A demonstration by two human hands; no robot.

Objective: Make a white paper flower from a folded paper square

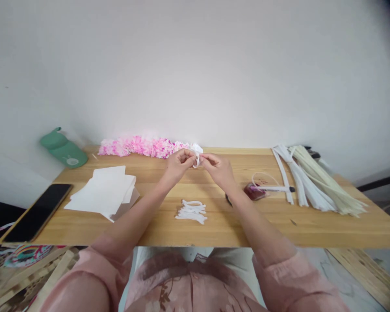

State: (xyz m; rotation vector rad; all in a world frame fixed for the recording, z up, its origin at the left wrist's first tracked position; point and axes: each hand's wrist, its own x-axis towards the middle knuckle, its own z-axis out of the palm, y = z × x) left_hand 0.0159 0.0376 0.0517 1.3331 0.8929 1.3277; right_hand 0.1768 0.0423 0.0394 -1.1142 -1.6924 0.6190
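Note:
Both my hands are raised over the middle of the wooden table (328, 225). My left hand (178, 164) and my right hand (218, 169) pinch a small white folded paper piece (196, 152) between their fingertips. The fingers of both are closed on it. Just behind them a row of pink and white paper flowers (139, 146) lies along the wall. A small pile of short white pipe-cleaner pieces (192, 212) sits on the table below my hands.
A stack of white paper sheets (104, 193) lies at left, a black phone (39, 211) at the left edge, a green cap (63, 149) beyond it. At right are a bundle of long white stems (315, 180), a dark red dish (255, 191) and a marker (276, 189).

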